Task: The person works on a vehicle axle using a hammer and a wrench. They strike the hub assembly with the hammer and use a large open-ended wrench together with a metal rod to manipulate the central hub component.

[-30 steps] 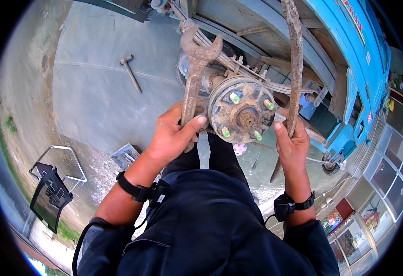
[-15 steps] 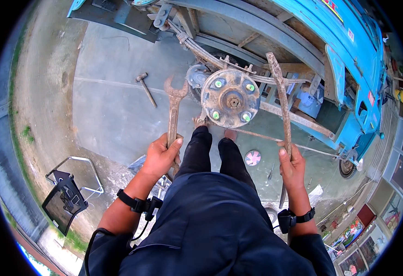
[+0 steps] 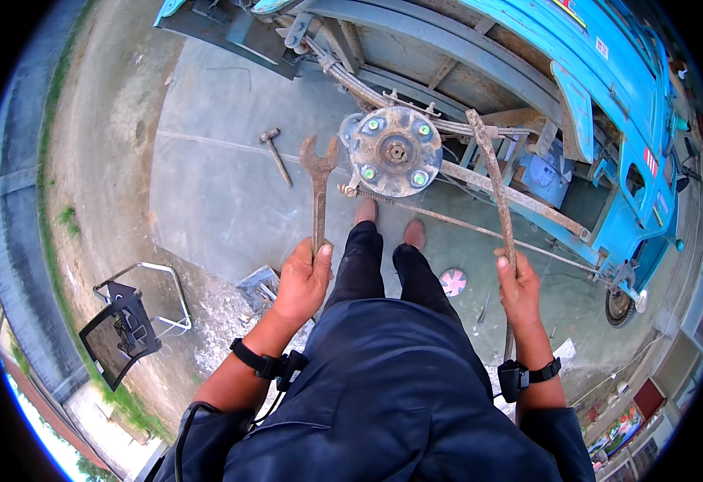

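Observation:
My left hand (image 3: 303,277) grips the lower handle of a large rusty open-end wrench (image 3: 319,189), its jaws pointing away from me. In my right hand (image 3: 519,285) is a long rusty pry bar (image 3: 496,181), held upright with its flat end up and its lower end beside my forearm. Ahead of me, between the two tools, is a rusty round wheel hub (image 3: 396,152) with several green-tipped studs. Neither tool touches the hub, as far as I can see. A hammer (image 3: 276,157) lies on the concrete to the left of the wrench.
A blue vehicle (image 3: 608,88) with an exposed frame and leaf spring (image 3: 351,84) fills the far right. A thin rod (image 3: 488,233) runs from near the hub toward a small wheel (image 3: 619,308). At left lies a chair (image 3: 122,333); a pink-white disc (image 3: 453,282) sits near my legs.
My view has shifted, so the hub, hammer and chair appear displaced. Both hands keep hold of the wrench and the bar. My feet now show more fully below the hub.

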`<state>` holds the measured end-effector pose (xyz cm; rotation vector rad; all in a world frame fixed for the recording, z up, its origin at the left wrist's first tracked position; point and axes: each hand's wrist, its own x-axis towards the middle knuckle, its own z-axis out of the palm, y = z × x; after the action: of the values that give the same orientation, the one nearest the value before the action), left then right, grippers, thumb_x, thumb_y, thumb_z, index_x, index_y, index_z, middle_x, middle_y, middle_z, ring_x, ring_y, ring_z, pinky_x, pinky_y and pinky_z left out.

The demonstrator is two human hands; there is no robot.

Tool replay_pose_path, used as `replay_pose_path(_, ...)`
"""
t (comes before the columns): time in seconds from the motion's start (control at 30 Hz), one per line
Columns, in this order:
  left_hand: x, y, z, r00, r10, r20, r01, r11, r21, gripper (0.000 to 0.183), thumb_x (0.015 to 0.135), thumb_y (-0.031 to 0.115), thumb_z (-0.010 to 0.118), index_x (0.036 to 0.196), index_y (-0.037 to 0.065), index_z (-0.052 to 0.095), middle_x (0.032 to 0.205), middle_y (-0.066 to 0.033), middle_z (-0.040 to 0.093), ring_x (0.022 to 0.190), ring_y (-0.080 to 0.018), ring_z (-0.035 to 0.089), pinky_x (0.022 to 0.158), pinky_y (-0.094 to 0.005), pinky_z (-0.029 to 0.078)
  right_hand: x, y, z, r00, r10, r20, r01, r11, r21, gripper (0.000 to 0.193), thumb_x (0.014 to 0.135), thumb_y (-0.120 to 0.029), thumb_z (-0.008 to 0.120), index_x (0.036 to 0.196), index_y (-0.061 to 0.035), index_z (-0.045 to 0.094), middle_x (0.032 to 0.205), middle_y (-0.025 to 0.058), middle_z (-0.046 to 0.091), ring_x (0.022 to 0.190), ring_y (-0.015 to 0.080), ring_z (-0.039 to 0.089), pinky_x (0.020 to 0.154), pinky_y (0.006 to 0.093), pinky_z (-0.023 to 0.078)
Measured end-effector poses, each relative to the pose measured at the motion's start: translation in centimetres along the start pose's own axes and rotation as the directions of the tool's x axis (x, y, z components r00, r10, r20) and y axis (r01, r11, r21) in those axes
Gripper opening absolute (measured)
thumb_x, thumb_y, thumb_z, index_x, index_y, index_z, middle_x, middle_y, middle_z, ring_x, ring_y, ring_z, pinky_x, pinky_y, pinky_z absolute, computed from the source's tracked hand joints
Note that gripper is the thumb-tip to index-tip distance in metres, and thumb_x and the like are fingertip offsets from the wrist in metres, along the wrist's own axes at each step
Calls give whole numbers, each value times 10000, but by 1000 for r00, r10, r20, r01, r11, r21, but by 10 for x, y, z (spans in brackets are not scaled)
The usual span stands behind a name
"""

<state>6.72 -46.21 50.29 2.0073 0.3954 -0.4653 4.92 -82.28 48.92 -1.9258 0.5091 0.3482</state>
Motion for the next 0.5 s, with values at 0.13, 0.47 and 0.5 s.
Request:
replay_pose_path(0.13,3,-6,9,992,104,-65,-95,987,127,234,1013,241,516,993,11,553,831,-193,597,745,-369,601,679,-433,487,1,9,-6,998,-61,25,62,997,-54,280,969,-246,617,1118,-12,649,936,39,639,878,112,559,813,275,468)
replay_pose_path(0.47,12,-3,18,933,306,-192,-224,907,356,150,984,170,531,978,20,532,852,-225,584,793,-461,568,673,-486,462,1,22,-15,1000,15,25,-14,999,-34,312,971,-277,611,1130,-11,652,943,53,645,880,121,566,820,281,468)
replay_pose_path(0.5,12,-3,18,924,327,-199,-243,902,357,143,983,163,531,981,20,532,858,-223,582,797,-457,571,674,-487,461,3,21,-14,1000,18,24,-17,999,-36,315,971,-280,610,1129,-11,652,941,54,646,878,121,566,820,281,468)
